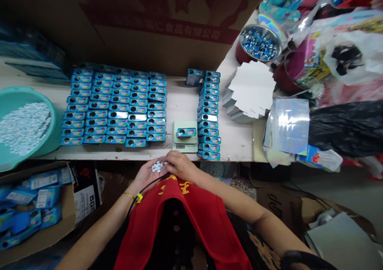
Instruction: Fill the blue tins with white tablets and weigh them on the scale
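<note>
My left hand (146, 175) is cupped palm up below the table's front edge, with a small heap of pale blue-white candies (157, 166) in it. Over the fingers of that hand lies my right hand (180, 165), its fingers curled down at the candies' edge; what its fingertips hold is hidden. Just beyond, a small blue candy box (186, 133) with a round dark window rests on a pale digital scale (185, 147). Right of the scale runs a column of similar boxes (208, 132), some with loose candies on top. Rows of more boxes (116, 106) stand to the left.
A turquoise basin (55, 132) of candies stands at the table's left end. Below it is a carton (67, 222) of blue packs. A large cardboard box (143, 50) lines the back. On the right are stacked white cards (253, 88) and a metal pot (243, 54) of shiny caps.
</note>
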{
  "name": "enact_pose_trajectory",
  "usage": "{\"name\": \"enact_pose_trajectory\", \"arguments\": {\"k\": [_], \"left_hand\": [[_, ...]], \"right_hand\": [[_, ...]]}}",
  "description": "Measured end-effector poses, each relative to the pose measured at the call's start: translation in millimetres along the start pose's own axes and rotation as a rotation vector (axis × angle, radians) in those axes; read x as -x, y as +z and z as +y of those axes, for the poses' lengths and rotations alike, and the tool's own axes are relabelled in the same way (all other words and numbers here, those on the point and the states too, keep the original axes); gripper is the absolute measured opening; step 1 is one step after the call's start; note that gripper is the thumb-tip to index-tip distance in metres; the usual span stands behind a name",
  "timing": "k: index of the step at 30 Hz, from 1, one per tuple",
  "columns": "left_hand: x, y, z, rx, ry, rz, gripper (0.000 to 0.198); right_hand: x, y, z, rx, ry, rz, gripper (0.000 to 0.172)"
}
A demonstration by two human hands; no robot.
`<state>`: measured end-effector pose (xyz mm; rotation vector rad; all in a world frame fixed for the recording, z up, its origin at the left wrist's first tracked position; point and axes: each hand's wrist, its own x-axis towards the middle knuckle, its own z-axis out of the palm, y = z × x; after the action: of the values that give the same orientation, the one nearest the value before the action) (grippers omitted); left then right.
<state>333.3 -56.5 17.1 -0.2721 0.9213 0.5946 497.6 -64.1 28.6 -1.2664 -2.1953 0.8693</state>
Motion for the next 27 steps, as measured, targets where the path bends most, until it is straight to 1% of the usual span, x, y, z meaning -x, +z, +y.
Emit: {"name": "enact_pose_trajectory", "arguments": {"k": [3, 5, 7, 9, 12, 14, 17, 19, 23, 27], "left_hand": [[0, -1.1, 1, -0.024, 0.006, -0.021, 0.017], [1, -1.6, 2, -0.022, 0.009, -0.021, 0.018], [1, -1.8, 4, -0.004, 0.008, -0.02, 0.018], [1, -1.8, 5, 0.011, 0.008, -0.021, 0.018], [0, -2.5, 5, 0.011, 0.021, -0.018, 0.017], [0, -3.6, 5, 0.005, 0.031, -0.015, 0.017], [0, -6.3, 7, 0.006, 0.039, -0.008, 0.017], [0, -8.6, 9, 0.018, 0.045, 0.025, 0.018], [0, -13.8, 16, 0.054, 0.079, 0.1, 0.018], [1, -17.3, 21, 0.047, 0.122, 0.099, 0.019]], "right_hand": [[3, -21, 21, -0.058, 0.147, 0.214, 0.012], [-1, -35, 35, -0.028, 0.211, 0.312, 0.013], [-9, -42, 47, 0.036, 0.225, 0.346, 0.013], [-18, -44, 55, 0.115, 0.223, 0.345, 0.014], [-26, -41, 61, 0.192, 0.226, 0.32, 0.016], [-25, -41, 61, 0.201, 0.229, 0.327, 0.018], [-14, -48, 56, 0.214, 0.219, 0.393, 0.021], [-4, -56, 53, 0.23, 0.224, 0.454, 0.022], [17, -71, 54, 0.186, 0.311, 0.585, 0.02], [30, -78, 62, 0.127, 0.395, 0.655, 0.02]]}}
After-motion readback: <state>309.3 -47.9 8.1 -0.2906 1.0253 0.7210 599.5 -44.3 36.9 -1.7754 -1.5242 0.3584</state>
